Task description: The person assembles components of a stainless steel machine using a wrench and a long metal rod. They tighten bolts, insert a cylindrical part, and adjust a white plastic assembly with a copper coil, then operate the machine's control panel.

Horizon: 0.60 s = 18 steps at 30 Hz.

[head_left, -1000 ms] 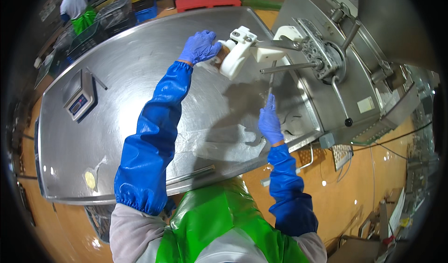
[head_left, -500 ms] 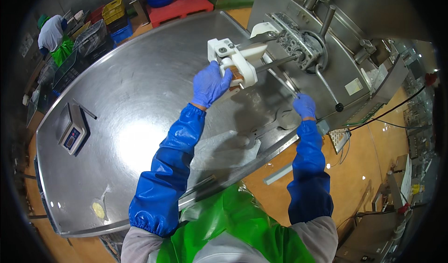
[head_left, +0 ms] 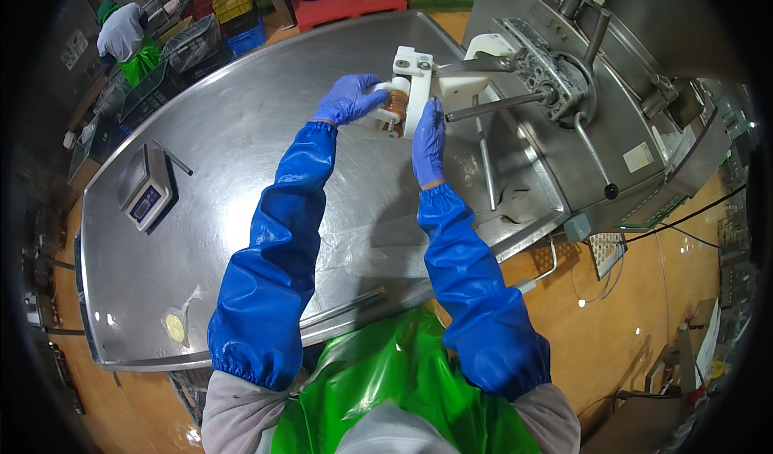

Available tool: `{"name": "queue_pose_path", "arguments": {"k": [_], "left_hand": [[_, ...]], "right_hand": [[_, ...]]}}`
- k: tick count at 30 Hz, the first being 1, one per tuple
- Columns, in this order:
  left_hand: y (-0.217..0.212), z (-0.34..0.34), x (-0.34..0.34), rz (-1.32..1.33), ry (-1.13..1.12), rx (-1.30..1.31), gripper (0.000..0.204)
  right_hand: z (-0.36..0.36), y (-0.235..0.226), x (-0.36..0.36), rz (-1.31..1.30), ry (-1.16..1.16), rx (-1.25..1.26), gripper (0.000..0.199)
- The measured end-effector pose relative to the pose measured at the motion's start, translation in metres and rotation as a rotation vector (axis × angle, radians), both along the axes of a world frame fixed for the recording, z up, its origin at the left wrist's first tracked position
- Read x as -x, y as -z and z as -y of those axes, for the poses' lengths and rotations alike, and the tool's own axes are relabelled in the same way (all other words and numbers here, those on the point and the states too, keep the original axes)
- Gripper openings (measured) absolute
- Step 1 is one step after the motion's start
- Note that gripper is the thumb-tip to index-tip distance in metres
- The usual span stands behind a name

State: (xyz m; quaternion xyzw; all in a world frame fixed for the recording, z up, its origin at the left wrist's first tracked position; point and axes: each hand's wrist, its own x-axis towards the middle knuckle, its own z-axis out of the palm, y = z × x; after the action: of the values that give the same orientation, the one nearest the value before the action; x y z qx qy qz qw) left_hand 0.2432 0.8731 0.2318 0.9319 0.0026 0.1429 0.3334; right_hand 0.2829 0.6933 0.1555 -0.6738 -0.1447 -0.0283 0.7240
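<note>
A white plastic fitting (head_left: 419, 91) with a bolted top plate sits between my hands over the metal table (head_left: 241, 180). A brown ribbed roller (head_left: 397, 103) shows in its left part. My gloved left hand (head_left: 348, 99) holds the fitting from the left, its thumb beside the roller. With fingers long and together, my gloved right hand (head_left: 429, 144) grips the fitting's right side; its thumb is hidden. Just right of that hand, the bare end of a steel shaft (head_left: 495, 107) sticks out from the machine. A thin metal rod (head_left: 485, 164) lies at a slant farther right.
The steel machine (head_left: 612, 140) fills the right side, with a black-knobbed crank (head_left: 596, 156) hanging from it. A small scale (head_left: 147, 192) stands at the left of the table. Behind it a person in a green apron (head_left: 133, 51) bends by crates.
My right hand has left the metal rod and moved left to the fitting. The fitting stands farther from the shaft's end. My left hand has shifted to its left side.
</note>
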Motion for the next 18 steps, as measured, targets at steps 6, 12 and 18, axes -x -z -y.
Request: {"name": "queue_pose_path", "arguments": {"k": [6, 12, 18], "left_hand": [[0.01, -0.001, -0.007, 0.008, -0.031, 0.018, 0.045], [0.016, -0.008, -0.007, 0.05, -0.015, 0.07, 0.053], [0.018, -0.013, -0.015, 0.089, 0.06, -0.002, 0.051]], "right_hand": [[0.0, 0.006, -0.035, -0.037, -0.065, -0.063, 0.049], [-0.02, -0.004, -0.006, -0.023, 0.217, -0.159, 0.035], [-0.026, -0.004, 0.002, 0.028, 0.295, -0.249, 0.033]]}}
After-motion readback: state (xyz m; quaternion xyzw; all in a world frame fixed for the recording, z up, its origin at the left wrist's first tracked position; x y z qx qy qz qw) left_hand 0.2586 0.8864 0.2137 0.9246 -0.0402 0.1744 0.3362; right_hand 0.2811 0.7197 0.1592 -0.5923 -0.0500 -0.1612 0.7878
